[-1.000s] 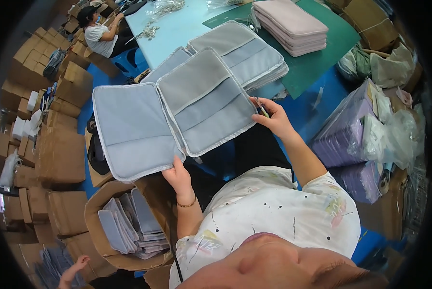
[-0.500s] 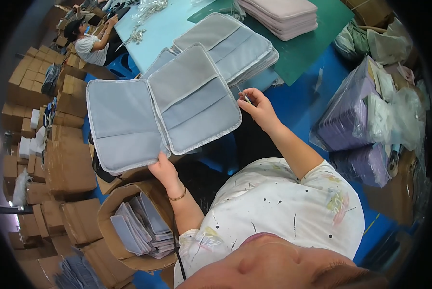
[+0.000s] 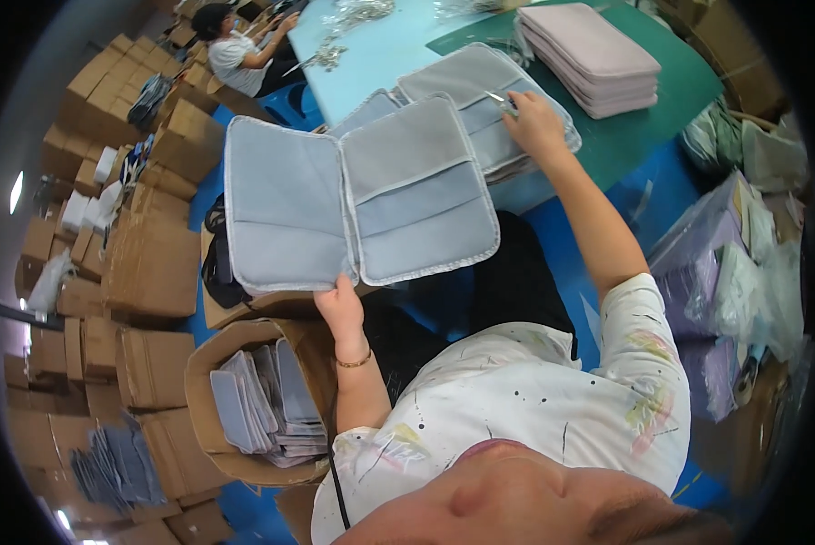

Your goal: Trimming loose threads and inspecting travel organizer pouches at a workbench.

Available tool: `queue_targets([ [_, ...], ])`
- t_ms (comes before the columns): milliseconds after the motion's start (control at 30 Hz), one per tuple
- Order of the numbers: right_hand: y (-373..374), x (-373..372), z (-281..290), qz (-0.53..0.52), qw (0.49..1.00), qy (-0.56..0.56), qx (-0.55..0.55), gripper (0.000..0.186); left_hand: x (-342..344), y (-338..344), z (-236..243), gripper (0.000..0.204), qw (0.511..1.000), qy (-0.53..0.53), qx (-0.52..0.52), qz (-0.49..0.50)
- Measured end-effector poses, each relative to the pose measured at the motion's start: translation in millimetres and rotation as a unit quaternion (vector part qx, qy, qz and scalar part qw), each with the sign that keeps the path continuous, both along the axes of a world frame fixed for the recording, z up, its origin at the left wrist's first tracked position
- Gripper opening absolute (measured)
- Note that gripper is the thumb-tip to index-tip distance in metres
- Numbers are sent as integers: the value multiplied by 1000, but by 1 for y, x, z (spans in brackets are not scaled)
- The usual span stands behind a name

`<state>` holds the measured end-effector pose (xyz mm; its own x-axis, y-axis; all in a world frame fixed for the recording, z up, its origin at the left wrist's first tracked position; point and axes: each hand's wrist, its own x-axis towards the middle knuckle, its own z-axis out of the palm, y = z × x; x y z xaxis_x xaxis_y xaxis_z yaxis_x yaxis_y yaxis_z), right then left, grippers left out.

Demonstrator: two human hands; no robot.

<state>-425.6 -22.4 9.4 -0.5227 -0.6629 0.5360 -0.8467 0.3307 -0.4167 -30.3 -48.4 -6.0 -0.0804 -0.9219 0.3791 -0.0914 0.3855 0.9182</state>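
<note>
An open pale blue-grey zip pouch (image 3: 289,204) with inner pockets is held up by my left hand (image 3: 342,300), which grips its lower edge near the centre fold. My right hand (image 3: 534,123), holding small metal scissors (image 3: 496,100), is over a stack of similar open pouches (image 3: 444,68) on the table, at the upper right of the held pouch. Whether it touches the stack I cannot tell.
A light blue table (image 3: 344,23) with a green mat (image 3: 680,91) holds folded pink pouches (image 3: 589,50). A seated person (image 3: 239,59) works at upper left. Boxes (image 3: 148,250) line the left, a carton of pouches (image 3: 198,381) sits below, and wrapped purple bundles (image 3: 698,272) stand right.
My right hand has left the held pouch's right edge and moved up to over the stack with the scissors. My left hand still holds the pouch.
</note>
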Motion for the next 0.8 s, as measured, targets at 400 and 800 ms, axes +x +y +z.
queue_targets([
  [400,-13,-10,-6,-25,997,77,0,43,8,10,-3,25,998,-59,-17,11],
  [800,88,126,-57,249,758,-554,-238,53,17,22,-2,27,999,-33,14,-14],
])
